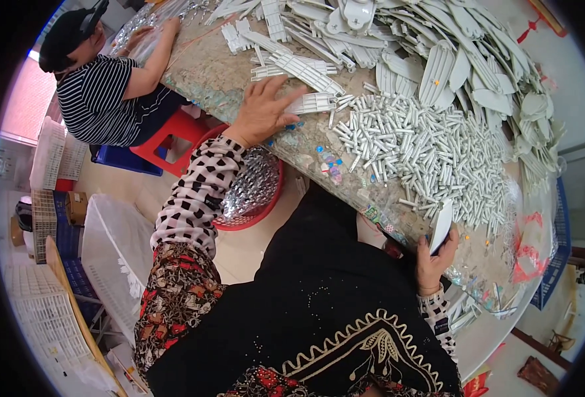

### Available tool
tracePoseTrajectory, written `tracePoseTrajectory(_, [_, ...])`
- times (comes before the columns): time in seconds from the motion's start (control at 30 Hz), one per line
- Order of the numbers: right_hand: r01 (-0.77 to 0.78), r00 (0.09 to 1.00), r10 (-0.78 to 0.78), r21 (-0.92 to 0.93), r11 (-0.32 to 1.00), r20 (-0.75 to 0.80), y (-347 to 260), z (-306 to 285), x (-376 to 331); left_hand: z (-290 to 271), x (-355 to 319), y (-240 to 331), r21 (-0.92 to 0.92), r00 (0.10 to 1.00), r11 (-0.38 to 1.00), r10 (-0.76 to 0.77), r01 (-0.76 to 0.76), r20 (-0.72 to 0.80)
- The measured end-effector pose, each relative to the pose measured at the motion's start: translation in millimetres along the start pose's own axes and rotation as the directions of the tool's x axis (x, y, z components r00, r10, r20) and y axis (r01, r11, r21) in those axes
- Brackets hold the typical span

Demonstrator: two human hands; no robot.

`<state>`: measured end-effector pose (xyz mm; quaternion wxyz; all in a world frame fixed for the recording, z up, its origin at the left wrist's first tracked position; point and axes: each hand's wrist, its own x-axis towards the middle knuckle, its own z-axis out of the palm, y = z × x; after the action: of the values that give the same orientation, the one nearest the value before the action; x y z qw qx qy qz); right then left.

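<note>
My right hand (434, 266) is closed on a white blade-shaped plastic piece (442, 220), which stands up between thumb and fingers at the table's near edge. Further left, my left hand (266, 111) reaches over the table edge with its fingers spread. Its fingertips lie beside a ribbed white plastic strip (315, 103); whether they touch it I cannot tell. More ribbed strips (305, 71) lie just beyond that hand. A broad heap of short white plastic pins (411, 142) covers the table between my two hands.
Flat white plastic blades (468, 49) are piled high at the table's far right. Under the table edge stands a red basket (280, 192) holding silvery crinkled material. At far left a person in a striped shirt (100, 92) sits on a red stool (173, 142), handling clear plastic.
</note>
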<state>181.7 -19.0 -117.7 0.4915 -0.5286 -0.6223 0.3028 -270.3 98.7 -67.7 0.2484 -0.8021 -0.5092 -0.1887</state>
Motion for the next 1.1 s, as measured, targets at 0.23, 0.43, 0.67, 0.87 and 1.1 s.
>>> tracePoseTrajectory(0.23, [-0.011, 0.999, 0.013, -0.039, 0.999, 0.047, 0.5, -4.3, -1.1, 45.4, 30.0, -75.3, 0.072, 0.626, 0.630, -0.777, 0.773, 0.071])
tracePoseTrajectory(0.43, [0.050, 0.998, -0.046, -0.092, 0.994, 0.049, 3.6, -1.0, 2.6, 78.7, 37.6, -142.5, 0.016, 0.336, 0.406, -0.778, 0.914, 0.530])
tracePoseTrajectory(0.67, [0.102, 0.994, -0.089, -0.241, 0.965, 0.066, -26.8, 5.7, 18.7, 65.0, 48.1, -110.8, -0.135, 0.382, 0.359, -0.895, 0.924, 0.230])
tracePoseTrajectory(0.87, [0.166, 0.974, -0.051, -0.539, 0.826, 0.222, -55.6, 6.9, 27.0, 37.9, 53.2, -92.7, -0.577, 0.518, 0.593, -0.796, 0.561, -0.314])
tracePoseTrajectory(1.1, [0.286, 0.958, -0.150, -0.774, 0.565, 0.244, -60.5, 15.8, 33.1, -2.4, 68.6, -22.2, -0.509, 0.839, 0.860, -0.301, 0.034, -0.453])
